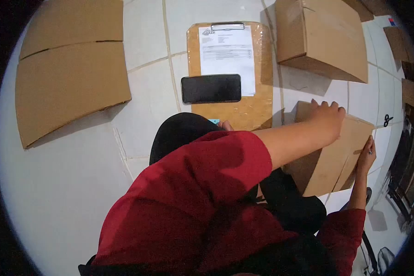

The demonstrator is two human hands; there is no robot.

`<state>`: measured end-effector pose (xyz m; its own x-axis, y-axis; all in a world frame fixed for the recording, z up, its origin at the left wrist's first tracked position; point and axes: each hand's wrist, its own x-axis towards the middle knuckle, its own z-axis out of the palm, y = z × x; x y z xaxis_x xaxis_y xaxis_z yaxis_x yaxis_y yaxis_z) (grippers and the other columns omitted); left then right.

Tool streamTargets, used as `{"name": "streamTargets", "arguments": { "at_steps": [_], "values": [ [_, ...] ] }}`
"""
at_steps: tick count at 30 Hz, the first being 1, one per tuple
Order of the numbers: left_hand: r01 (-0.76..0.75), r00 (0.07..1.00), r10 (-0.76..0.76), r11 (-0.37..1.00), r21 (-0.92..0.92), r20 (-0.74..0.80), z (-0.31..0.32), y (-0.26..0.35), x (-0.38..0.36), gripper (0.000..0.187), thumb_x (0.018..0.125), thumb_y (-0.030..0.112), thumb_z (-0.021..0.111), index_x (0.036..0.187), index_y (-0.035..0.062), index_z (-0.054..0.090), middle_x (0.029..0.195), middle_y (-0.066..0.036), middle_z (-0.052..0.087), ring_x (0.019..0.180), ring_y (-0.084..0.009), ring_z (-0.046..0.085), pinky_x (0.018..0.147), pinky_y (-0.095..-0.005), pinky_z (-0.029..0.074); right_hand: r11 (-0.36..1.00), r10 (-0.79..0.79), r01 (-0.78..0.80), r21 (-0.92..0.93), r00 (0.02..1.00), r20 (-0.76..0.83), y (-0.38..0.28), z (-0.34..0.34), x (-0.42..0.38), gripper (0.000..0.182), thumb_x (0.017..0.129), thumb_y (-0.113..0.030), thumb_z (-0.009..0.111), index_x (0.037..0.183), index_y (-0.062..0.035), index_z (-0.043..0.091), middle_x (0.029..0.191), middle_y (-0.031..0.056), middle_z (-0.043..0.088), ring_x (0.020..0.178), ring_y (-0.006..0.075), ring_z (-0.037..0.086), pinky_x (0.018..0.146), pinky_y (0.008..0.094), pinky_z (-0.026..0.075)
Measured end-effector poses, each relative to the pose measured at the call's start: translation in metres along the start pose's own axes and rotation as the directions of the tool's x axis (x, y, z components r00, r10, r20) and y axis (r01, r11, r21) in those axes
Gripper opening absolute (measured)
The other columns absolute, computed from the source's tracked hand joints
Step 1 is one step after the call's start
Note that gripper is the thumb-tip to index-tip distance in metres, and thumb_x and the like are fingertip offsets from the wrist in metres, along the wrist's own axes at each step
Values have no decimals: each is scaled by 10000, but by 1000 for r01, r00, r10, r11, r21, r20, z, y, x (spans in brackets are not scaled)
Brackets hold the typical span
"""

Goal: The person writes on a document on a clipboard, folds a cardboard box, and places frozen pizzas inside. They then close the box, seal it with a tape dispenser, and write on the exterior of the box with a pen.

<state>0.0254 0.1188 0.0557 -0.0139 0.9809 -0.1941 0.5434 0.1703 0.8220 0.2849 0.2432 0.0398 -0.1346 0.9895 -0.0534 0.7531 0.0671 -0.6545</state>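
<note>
Nearest: red sleeves and dark-clad knees [292, 202], person down on the white tiled floor [73, 172]. Held carton [338, 154] is just beyond the nearer knee, right of centre, sitting at an angle. Hands are apart, both on it. Left hand [327, 122] is over its far part, fingers bent, fingertips hidden; can't tell if they're clamped. Right hand [366, 156] is at its right edge, fingers up along the cardboard; grip closure unclear. Small shiny bit at those fingers, too small to ID.

Left of the carton: brown clipboard [230, 110] flat on the floor, black phone [211, 89] lying across it and over the lower part of a printed sheet [227, 55]. Metal clip [227, 26] at the far end, over the sheet's top. Small teal piece [214, 121] at the near end.

Scissors [388, 120], dark handles, on the floor right of the carton. Further out: big cardboard piece [73, 87] far left, another box [333, 39] beyond the held carton, more boxes along the right edge.
</note>
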Motion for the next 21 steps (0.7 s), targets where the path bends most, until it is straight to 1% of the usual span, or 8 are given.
{"name": "streamTargets", "arguments": {
  "at_steps": [3,4,7,11,13,15,16,21],
  "values": [
    [-17,999,19,999,50,-36,1,-1,-3,552,621,283,670,1030,-7,440,1014,-184,492,948,-323,491,812,-463,382,998,54,-55,31,997,55,7,3,12,521,815,-416,458,1071,37,498,984,107,563,892,182,518,780,295,406],
    [-21,1000,20,996,81,13,2,-3,0,555,623,286,666,1029,-16,437,994,-191,504,930,-324,502,794,-436,400,958,-156,138,250,986,54,2,12,14,534,784,-444,476,1037,25,526,960,101,574,866,184,529,758,299,416],
    [-51,997,38,973,225,62,-5,3,-8,553,647,331,632,1010,-36,435,939,-205,522,874,-326,526,722,-399,438,986,-2,-13,-166,996,-91,-40,27,17,330,781,-338,493,941,-63,579,903,113,589,818,215,554,731,306,414],
    [39,999,-45,944,327,11,-7,20,-31,491,644,329,647,945,0,443,889,-190,527,824,-335,536,688,-409,443,843,-402,300,-446,902,-154,-84,14,-14,337,764,-245,533,1085,-166,471,1189,106,419,823,280,551,619,392,457],
    [29,999,-17,928,371,-37,0,15,-38,511,656,352,637,949,-12,429,887,-203,520,822,-348,533,686,-409,442,903,-420,320,-287,799,-430,-89,5,-32,299,797,-277,504,1018,-76,478,1134,173,401,855,327,511,680,381,431],
    [60,997,-40,920,387,-60,2,18,-47,518,664,355,632,954,-17,417,889,-210,517,822,-354,532,688,-410,442,919,-238,352,175,853,-464,-64,20,-40,228,834,-247,463,868,-22,481,743,103,470,645,237,457,582,329,389],
    [123,992,-106,917,378,-64,5,19,-55,526,671,359,626,958,-22,405,890,-217,514,822,-359,530,690,-410,443,569,106,74,819,981,-163,-68,29,-55,181,846,-209,441,844,-34,487,728,40,482,635,122,453,565,225,394],
    [122,975,-43,921,369,-216,21,16,-96,504,705,344,600,981,-9,370,867,-233,501,801,-381,520,669,-422,434,318,71,-242,917,970,232,-106,33,-112,51,764,-81,524,794,-57,490,682,31,490,602,105,469,513,211,390]
  ]
}}
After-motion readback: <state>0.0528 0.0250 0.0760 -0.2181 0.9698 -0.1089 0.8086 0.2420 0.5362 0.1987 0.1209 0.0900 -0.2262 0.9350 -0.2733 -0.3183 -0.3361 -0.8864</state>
